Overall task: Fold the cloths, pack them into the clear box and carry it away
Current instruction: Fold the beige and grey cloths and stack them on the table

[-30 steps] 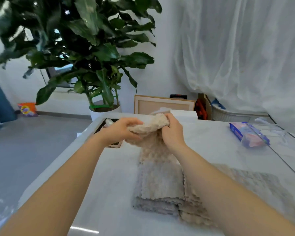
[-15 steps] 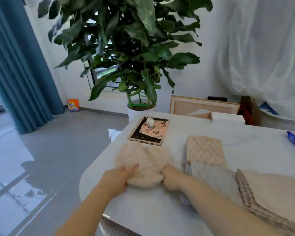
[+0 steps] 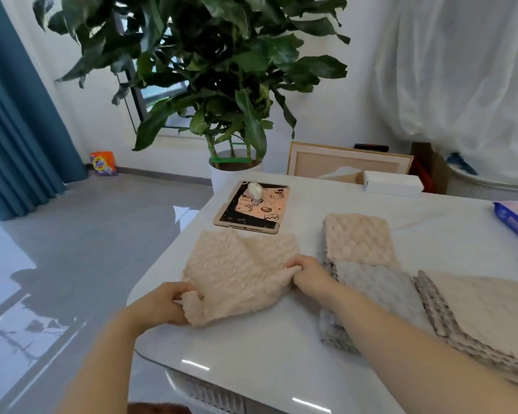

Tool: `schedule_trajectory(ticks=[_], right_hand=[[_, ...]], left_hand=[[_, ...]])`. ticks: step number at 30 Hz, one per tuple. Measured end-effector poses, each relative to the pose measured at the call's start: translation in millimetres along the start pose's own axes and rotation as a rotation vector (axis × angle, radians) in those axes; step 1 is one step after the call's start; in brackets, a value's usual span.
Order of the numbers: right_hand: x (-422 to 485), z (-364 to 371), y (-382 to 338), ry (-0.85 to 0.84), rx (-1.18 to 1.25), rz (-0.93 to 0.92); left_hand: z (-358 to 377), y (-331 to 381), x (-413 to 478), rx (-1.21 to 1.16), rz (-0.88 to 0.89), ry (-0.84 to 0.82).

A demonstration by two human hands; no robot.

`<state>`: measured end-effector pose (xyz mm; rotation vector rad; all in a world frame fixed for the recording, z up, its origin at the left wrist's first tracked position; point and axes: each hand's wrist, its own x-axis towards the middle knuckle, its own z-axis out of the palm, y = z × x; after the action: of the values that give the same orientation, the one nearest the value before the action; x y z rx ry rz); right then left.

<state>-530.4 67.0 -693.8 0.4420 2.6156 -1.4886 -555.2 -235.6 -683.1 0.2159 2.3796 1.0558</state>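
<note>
Left hand (image 3: 162, 304) pinches the beige cloth's (image 3: 240, 273) near corner, right hand (image 3: 310, 273) grips its right edge. The cloth lies rumpled on the tabletop (image 3: 266, 351) between the 2 hands. An uneven pull could skew the fold. No clear box in view.

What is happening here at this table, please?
A person is folding cloths at a white table. The left hand and the right hand each grip an edge of a fluffy beige cloth, which lies partly spread and is not yet folded flat. To its right lie folded cloths and another pile. No clear box is in view.
</note>
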Motion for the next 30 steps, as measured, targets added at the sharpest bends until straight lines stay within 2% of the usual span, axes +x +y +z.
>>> schedule_trajectory(ticks=[4,6,8,10,12,14,18,21,23,26,28,30], right_hand=[[3,-3,-4,-0.035,0.118,0.041],[7,-3,-3,0.013,0.184,0.089],[12,-1,-3,0.083,0.273,0.202],[15,3,-4,0.139,0.288,0.302],[14,5,-5,0.164,0.251,0.322],[13,4,-4,0.173,0.229,0.263],[12,4,4,0.253,-0.076,0.064],[10,10,5,0.301,-0.201,-0.124],[9,13,5,0.238,-0.169,-0.172],[13,15,6,0.158,-0.233,-0.151],[17,16,6,0.153,-0.303,-0.091],[19,14,3,0.142,-0.359,-0.064]], left_hand=[[-7,3,11,-0.119,0.143,0.278],[-8,12,19,-0.34,0.252,0.42],[-4,22,30,-0.568,0.259,0.532],[2,24,46,-0.656,0.163,0.564],[7,21,57,-0.552,0.057,0.443],[11,17,61,-0.372,0.049,0.347],[4,1,63,-0.012,0.031,0.424],[1,-3,59,-0.007,0.048,0.466],[2,0,51,-0.077,0.103,0.522],[5,2,44,0.013,0.131,0.567],[6,-6,44,0.146,0.077,0.53],[6,-13,45,0.176,0.028,0.504]])
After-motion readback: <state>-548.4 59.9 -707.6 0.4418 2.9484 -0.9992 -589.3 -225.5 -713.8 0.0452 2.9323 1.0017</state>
